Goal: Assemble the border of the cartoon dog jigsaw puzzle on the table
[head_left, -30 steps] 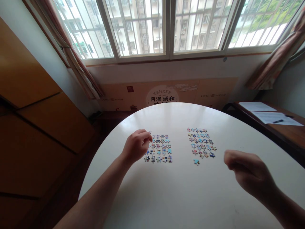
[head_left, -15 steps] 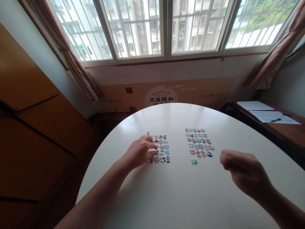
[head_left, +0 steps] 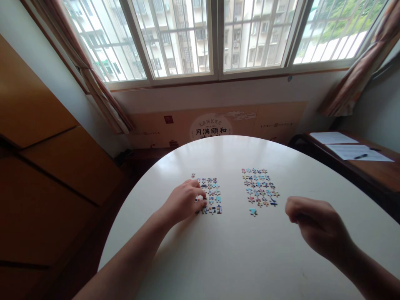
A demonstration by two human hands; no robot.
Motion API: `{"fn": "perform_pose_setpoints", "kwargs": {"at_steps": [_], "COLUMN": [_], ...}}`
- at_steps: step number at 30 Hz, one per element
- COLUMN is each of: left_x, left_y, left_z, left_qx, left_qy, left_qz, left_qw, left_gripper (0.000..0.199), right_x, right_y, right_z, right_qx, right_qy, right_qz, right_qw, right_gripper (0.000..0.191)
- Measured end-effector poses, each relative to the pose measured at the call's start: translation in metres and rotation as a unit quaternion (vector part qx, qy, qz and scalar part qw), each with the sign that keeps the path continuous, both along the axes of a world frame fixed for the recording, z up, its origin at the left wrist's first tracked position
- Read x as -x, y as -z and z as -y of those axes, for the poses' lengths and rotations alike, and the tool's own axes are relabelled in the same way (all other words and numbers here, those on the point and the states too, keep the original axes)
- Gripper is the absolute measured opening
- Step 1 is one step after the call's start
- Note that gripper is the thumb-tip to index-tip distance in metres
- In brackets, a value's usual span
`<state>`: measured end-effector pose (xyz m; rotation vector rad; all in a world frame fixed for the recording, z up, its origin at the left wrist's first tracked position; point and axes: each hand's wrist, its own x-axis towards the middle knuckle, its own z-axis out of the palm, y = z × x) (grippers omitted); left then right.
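My left hand point(head_left: 186, 200) is over the left edge of the left group of jigsaw puzzle pieces point(head_left: 214, 192), laid out in rows. Its thumb and forefinger are apart at the pieces, and a bit of white shows between them. The hand hides part of the leftmost pieces. A lone puzzle piece point(head_left: 193, 175) lies just beyond it. My right hand point(head_left: 317, 218) is closed in a fist, to the right of a second group of puzzle pieces point(head_left: 261, 186). Whatever its fingers may hold is hidden. A blue puzzle piece point(head_left: 253, 212) sits apart, below that second group.
The pieces lie on a round white table point(head_left: 225, 258). At the right stands a brown desk point(head_left: 378, 166) with paper sheets point(head_left: 334, 138) and pens. A wooden cabinet point(head_left: 46, 179) is on the left. Barred windows point(head_left: 184, 37) and a printed board point(head_left: 178, 125) are beyond the table.
My left thumb and forefinger have spread slightly apart at the pieces. My right hand stays a fist, in nearly the same place. The whole view has shifted a little.
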<state>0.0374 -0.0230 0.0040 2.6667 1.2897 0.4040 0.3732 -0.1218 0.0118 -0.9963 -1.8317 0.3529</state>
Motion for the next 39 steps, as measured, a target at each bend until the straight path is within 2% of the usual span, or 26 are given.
{"fn": "perform_pose_setpoints", "kwargs": {"at_steps": [9, 16, 25, 29, 34, 37, 39], "left_x": [-0.003, -0.001, -0.002, -0.002, -0.001, -0.010, -0.024], "left_y": [0.000, 0.001, -0.002, -0.006, -0.023, -0.032, -0.032], "left_z": [0.000, -0.001, 0.002, 0.004, 0.011, 0.024, 0.036], "left_qx": [0.033, 0.027, 0.053, 0.081, 0.131, 0.154, 0.164], "left_qy": [-0.023, -0.023, -0.024, -0.011, 0.013, 0.014, 0.039], "left_qz": [0.011, 0.024, 0.051, 0.094, 0.229, 0.292, 0.297], "left_qw": [0.999, 0.999, 0.997, 0.992, 0.964, 0.944, 0.940], "left_gripper": [0.005, 0.006, 0.008, 0.007, 0.012, 0.014, 0.011], "right_x": [0.001, 0.001, 0.000, 0.001, 0.001, 0.001, 0.002], "right_y": [-0.001, -0.002, -0.002, -0.003, -0.004, -0.004, -0.004], "right_z": [0.000, 0.000, 0.001, 0.001, 0.001, 0.001, 0.000], "right_qx": [-0.004, -0.003, -0.013, -0.013, -0.020, -0.024, -0.023], "right_qy": [-0.003, -0.002, 0.004, 0.004, -0.002, -0.002, -0.007], "right_qz": [0.002, 0.005, 0.017, 0.021, 0.024, 0.027, 0.026], "right_qw": [1.000, 1.000, 1.000, 1.000, 1.000, 0.999, 0.999], "right_gripper": [0.023, 0.022, 0.025, 0.027, 0.030, 0.031, 0.031]}}
